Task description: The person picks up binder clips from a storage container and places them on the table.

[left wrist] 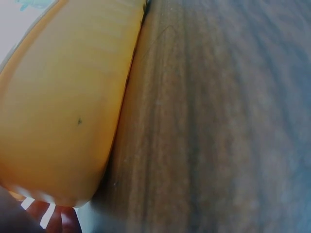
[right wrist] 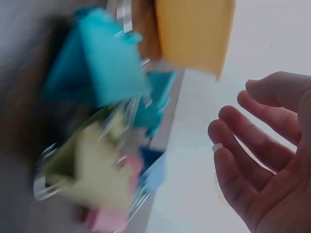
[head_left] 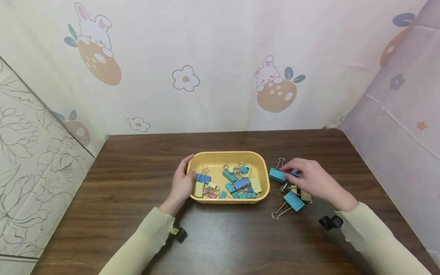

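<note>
My left hand grips the left end of a yellow plastic tray, thumb at the rim and fingers along the outer wall. Inside lie teal, blue, cream and pink binder clips, including a blue one. To the tray's right, my right hand hovers over a loose group of binder clips, its fingers loosely bent and holding nothing in the right wrist view. Under and beside it are a teal clip, a larger teal clip and an olive clip. A pink clip shows low in that view.
The dark wooden table carries the tray and the clips. A patterned curtain hangs behind its back edge, with more patterned cloth on the right and a flower-print panel on the left.
</note>
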A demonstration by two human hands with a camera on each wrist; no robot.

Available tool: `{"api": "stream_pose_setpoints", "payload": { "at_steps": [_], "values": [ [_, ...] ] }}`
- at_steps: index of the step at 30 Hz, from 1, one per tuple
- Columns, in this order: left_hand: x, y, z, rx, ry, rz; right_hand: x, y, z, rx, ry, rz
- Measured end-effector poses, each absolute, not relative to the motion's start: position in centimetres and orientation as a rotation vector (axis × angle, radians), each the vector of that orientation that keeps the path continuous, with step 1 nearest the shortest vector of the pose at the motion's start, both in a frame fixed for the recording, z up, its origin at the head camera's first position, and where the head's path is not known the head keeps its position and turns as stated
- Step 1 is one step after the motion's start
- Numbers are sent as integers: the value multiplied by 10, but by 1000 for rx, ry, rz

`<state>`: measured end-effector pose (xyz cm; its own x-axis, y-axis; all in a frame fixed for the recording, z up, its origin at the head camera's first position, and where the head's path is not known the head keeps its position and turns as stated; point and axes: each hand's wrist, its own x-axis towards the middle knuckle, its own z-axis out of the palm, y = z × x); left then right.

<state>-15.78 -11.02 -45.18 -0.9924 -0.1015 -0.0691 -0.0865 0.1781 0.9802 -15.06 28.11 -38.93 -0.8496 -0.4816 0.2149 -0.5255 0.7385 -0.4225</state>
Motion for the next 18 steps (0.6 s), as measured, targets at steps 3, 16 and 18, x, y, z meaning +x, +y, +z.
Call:
{"api": "stream_pose_setpoints", "payload": {
  "at_steps": [3,16,18],
  "values": [
    [-157,-109,-452,194,-2409,-1991,-155,264,-380,878,-2836,750],
    [-156,-111,-451,181,-2443,-1972,-168,158,-376,1338,-2890,730],
    [-156,-111,-451,181,-2436,-1972,-170,146,-381,1410,-2907,709]
  ]
}}
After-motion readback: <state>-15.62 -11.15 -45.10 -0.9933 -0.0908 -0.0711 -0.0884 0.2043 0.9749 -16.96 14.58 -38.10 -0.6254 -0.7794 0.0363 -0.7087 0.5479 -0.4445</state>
